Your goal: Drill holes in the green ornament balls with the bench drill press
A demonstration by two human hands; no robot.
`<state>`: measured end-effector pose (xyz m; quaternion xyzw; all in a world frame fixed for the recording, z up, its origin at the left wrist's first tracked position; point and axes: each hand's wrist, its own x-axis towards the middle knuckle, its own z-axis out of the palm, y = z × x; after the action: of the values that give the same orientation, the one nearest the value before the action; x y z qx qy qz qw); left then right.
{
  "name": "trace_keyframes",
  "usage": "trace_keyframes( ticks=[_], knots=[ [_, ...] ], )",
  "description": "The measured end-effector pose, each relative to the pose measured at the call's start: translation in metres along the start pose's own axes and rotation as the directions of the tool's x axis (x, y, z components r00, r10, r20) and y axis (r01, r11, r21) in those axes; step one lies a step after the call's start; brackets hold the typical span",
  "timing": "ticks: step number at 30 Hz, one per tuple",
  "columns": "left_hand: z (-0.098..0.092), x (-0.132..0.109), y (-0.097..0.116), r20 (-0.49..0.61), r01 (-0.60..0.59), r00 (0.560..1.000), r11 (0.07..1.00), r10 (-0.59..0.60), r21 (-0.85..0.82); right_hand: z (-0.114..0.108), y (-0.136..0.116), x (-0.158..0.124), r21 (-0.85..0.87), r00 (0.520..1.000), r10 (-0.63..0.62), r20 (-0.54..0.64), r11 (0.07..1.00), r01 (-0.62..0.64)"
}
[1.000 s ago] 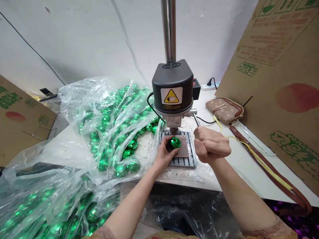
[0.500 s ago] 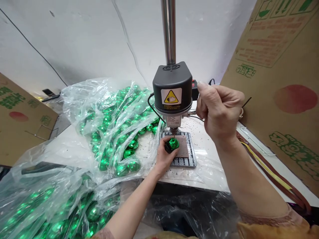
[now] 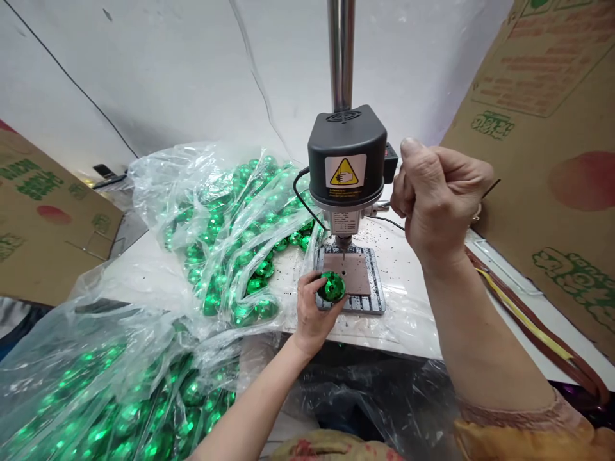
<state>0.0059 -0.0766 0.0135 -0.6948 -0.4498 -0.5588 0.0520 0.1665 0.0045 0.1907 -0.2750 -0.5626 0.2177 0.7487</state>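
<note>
A shiny green mirror-faceted ball [image 3: 332, 287] is pinched in the fingers of my left hand [image 3: 314, 310], in front of the drill press base plate [image 3: 377, 282]. Above stands the black drill press [image 3: 346, 157] on its steel column. Its thin bit points down, apart from the ball, over a brownish board [image 3: 355, 272] with a small hole. My right hand [image 3: 439, 202] is closed in a fist to the right of the motor head, around the press's feed lever. Most of that lever is hidden by the fist; a thin dark rod tip shows past it.
Clear plastic bags of green balls lie on the left of the table [image 3: 225, 237] and nearer at lower left [image 3: 120, 410]. Cardboard boxes stand left [image 3: 48, 218] and right [image 3: 542, 173]. Dark shavings dot the tabletop. Brown and yellow straps [image 3: 528, 326] lie along the right edge.
My left hand has drawn the green ball from under the bit toward me. The bit now stands free above the board. The view has shifted slightly; my right fist remains beside the motor head.
</note>
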Motion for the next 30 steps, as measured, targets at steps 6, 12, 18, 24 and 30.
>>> trace_keyframes(
  ticks=[6, 12, 18, 24, 30],
  knots=[
    [-0.014, -0.012, 0.013, 0.036, -0.023, 0.999, 1.000, 0.022, 0.018, -0.002, 0.003, 0.001, -0.010, 0.999, -0.048, 0.021, 0.999, 0.048],
    [-0.019, -0.015, 0.016, 0.021, -0.034, 0.999, 0.999, 0.033, 0.025, -0.001, 0.005, 0.003, 0.013, 0.999, -0.045, 0.013, 0.999, 0.044],
    [-0.030, -0.044, 0.022, 0.286, -0.036, 0.955, 0.990, 0.075, -0.138, -0.002, 0.005, 0.003, -0.003, 0.997, -0.068, 0.019, 0.998, 0.068],
    [-0.049, -0.118, 0.020, 0.774, -0.372, 0.576, 0.927, 0.263, -0.039, -0.001, 0.003, 0.003, 0.092, 0.996, -0.086, 0.011, 0.992, 0.084],
    [-0.060, -0.096, 0.000, 0.524, -0.337, 0.794, 0.941, 0.307, -0.041, 0.000, 0.000, 0.001, 0.095, 0.996, -0.092, -0.016, 0.991, 0.093]
  ],
)
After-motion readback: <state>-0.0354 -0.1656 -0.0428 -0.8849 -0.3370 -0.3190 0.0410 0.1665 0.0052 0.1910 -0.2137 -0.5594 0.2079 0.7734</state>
